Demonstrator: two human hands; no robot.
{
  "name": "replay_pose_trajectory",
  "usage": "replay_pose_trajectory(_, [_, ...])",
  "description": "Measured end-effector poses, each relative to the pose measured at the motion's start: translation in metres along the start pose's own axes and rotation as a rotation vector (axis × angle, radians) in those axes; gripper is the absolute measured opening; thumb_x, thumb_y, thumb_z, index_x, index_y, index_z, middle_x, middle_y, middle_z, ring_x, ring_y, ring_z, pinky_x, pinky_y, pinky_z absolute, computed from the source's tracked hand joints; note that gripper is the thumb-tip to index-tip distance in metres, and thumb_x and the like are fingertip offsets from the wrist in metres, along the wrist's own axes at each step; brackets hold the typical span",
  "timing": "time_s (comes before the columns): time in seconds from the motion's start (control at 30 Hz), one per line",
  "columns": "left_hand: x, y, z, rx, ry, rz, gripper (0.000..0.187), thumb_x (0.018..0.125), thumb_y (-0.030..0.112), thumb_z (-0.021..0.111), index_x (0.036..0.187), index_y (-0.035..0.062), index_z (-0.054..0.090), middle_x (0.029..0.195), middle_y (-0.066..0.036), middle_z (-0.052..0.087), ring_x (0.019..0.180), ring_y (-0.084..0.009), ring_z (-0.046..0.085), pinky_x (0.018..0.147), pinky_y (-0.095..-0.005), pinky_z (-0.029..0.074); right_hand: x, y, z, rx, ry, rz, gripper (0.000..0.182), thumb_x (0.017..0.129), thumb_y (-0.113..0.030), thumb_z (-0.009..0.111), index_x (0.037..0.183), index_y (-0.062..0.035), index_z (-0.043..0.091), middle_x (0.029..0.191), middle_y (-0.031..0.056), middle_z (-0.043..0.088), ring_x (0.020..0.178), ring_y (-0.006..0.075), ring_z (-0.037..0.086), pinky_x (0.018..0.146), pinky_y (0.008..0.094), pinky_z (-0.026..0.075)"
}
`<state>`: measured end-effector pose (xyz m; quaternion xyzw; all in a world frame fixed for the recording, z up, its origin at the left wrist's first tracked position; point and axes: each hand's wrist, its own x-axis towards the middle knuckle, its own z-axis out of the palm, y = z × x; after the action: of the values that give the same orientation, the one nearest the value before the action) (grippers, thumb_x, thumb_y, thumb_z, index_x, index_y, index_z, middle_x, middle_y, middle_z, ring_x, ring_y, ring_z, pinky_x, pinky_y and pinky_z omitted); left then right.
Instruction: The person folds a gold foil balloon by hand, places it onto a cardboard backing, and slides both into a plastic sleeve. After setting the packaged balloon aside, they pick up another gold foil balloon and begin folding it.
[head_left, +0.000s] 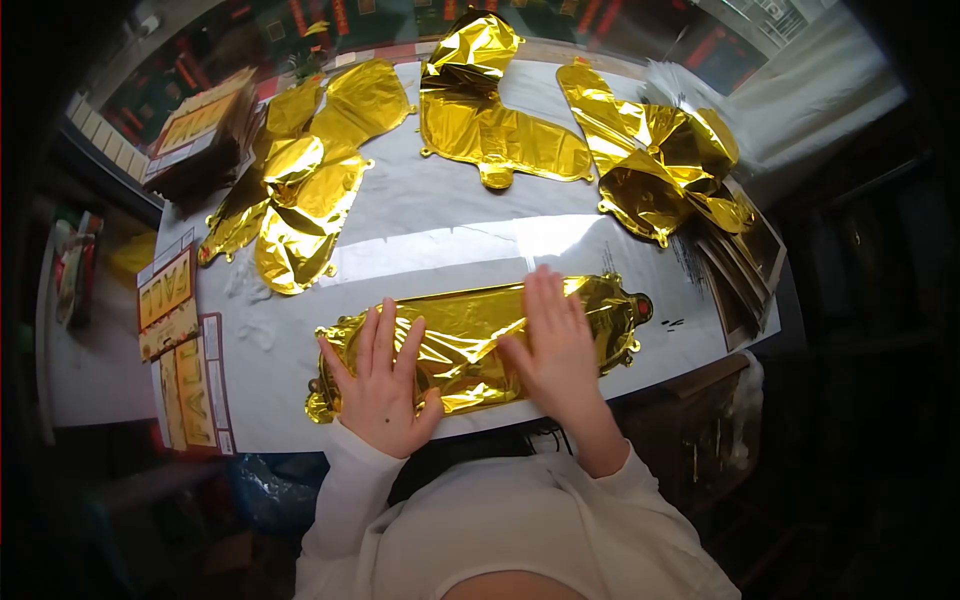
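A deflated gold foil balloon, folded into a long flat bundle, lies across the table near its front edge. My left hand rests flat on the left part of the foil with its fingers spread. On the right part lies my right hand, fingers stretched out and held close together, thumb apart. Neither hand grips the foil; both press on it from above. Small tabs stick out at both ends of the bundle, and a dark red spot shows at its right end.
More flat gold foil balloons lie farther back: one group on the left, one balloon in the middle and a pile on the right. Printed packets and a stack line the left edge. Brown sleeves fan out at right.
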<state>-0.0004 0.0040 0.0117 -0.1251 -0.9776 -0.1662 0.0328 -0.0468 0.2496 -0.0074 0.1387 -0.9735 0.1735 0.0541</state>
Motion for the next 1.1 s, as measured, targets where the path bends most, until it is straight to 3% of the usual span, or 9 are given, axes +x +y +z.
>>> replay_pose_trajectory(0.27, [-0.001,-0.001,0.000,0.009,-0.005,0.008,0.087,0.079,0.033,0.066,0.159,0.0126,0.041,0.171,-0.021,0.026,0.159,-0.0383,0.023,0.120,-0.0756,-0.004,-0.002,0.032,-0.010,-0.083,0.118,0.176,0.075,0.106,-0.041,0.056,0.161,0.0022,0.032,0.170,0.0224,0.029,0.159,0.0380,0.025,0.128,0.0512,0.018])
replay_pose_trajectory(0.33, [-0.001,-0.002,-0.002,-0.002,-0.012,0.014,0.084,0.081,0.034,0.066,0.159,0.0121,0.042,0.170,-0.022,0.026,0.159,-0.0385,0.023,0.119,-0.0774,-0.003,0.004,0.010,-0.015,0.035,0.173,-0.041,0.074,0.103,-0.039,0.061,0.162,-0.0012,0.034,0.170,0.0210,0.031,0.158,0.0387,0.026,0.128,0.0526,0.020])
replay_pose_trajectory(0.37, [-0.001,-0.002,-0.003,-0.014,-0.018,0.019,0.081,0.084,0.034,0.065,0.158,0.0116,0.043,0.170,-0.022,0.026,0.158,-0.0388,0.023,0.117,-0.0792,-0.002,0.005,-0.002,-0.019,0.044,0.168,-0.046,0.074,0.103,-0.039,0.061,0.162,-0.0012,0.034,0.170,0.0210,0.031,0.158,0.0387,0.026,0.128,0.0526,0.020])
replay_pose_trajectory(0.43, [-0.002,-0.002,-0.003,-0.019,-0.026,0.007,0.079,0.086,0.034,0.062,0.159,0.0118,0.042,0.171,-0.021,0.026,0.159,-0.0387,0.023,0.119,-0.0772,-0.003,0.008,-0.023,-0.025,0.151,-0.050,-0.332,0.074,0.101,-0.038,0.064,0.162,-0.0064,0.038,0.169,0.0187,0.032,0.157,0.0384,0.029,0.126,0.0536,0.023])
replay_pose_trajectory(0.53, [-0.002,-0.003,-0.002,-0.037,-0.024,-0.005,0.073,0.090,0.033,0.055,0.159,0.0120,0.043,0.172,-0.020,0.025,0.159,-0.0387,0.022,0.121,-0.0744,-0.005,0.005,-0.031,-0.009,0.161,-0.129,-0.419,0.071,0.100,-0.039,0.065,0.161,-0.0104,0.041,0.169,0.0167,0.034,0.156,0.0375,0.031,0.125,0.0529,0.026])
replay_pose_trajectory(0.7, [-0.006,-0.007,-0.007,-0.161,0.089,-0.032,0.063,0.097,0.031,0.046,0.156,0.0100,0.046,0.170,-0.019,0.032,0.159,-0.0387,0.023,0.123,-0.0705,-0.004,0.004,-0.028,0.001,0.160,-0.142,-0.425,0.069,0.101,-0.038,0.065,0.160,-0.0099,0.042,0.169,0.0160,0.036,0.155,0.0363,0.033,0.125,0.0515,0.027])
replay_pose_trajectory(0.77, [-0.012,-0.007,-0.013,-0.177,0.235,-0.057,0.061,0.100,0.032,0.044,0.155,0.0070,0.047,0.167,-0.019,0.038,0.159,-0.0394,0.026,0.125,-0.0669,-0.004,0.005,-0.028,0.001,0.156,-0.147,-0.417,0.069,0.101,-0.038,0.064,0.160,-0.0099,0.042,0.168,0.0157,0.036,0.155,0.0361,0.034,0.125,0.0513,0.028])
replay_pose_trajectory(0.9, [-0.014,-0.003,-0.037,-0.140,0.136,-0.043,0.059,0.099,0.020,0.050,0.156,0.0032,0.044,0.166,-0.019,0.039,0.158,-0.0403,0.028,0.127,-0.0617,0.002,0.003,-0.027,0.001,0.155,-0.131,-0.419,0.068,0.101,-0.037,0.064,0.160,-0.0097,0.043,0.168,0.0154,0.037,0.155,0.0356,0.035,0.125,0.0513,0.028])
replay_pose_trajectory(1.1, [0.007,0.014,-0.003,-0.011,0.004,0.063,0.066,0.100,0.025,0.057,0.158,-0.0004,0.039,0.170,-0.022,0.028,0.159,-0.0395,0.025,0.127,-0.0617,0.010,0.004,-0.027,0.002,0.155,-0.115,-0.423,0.067,0.101,-0.037,0.064,0.159,-0.0093,0.044,0.167,0.0155,0.038,0.155,0.0356,0.035,0.125,0.0505,0.028])
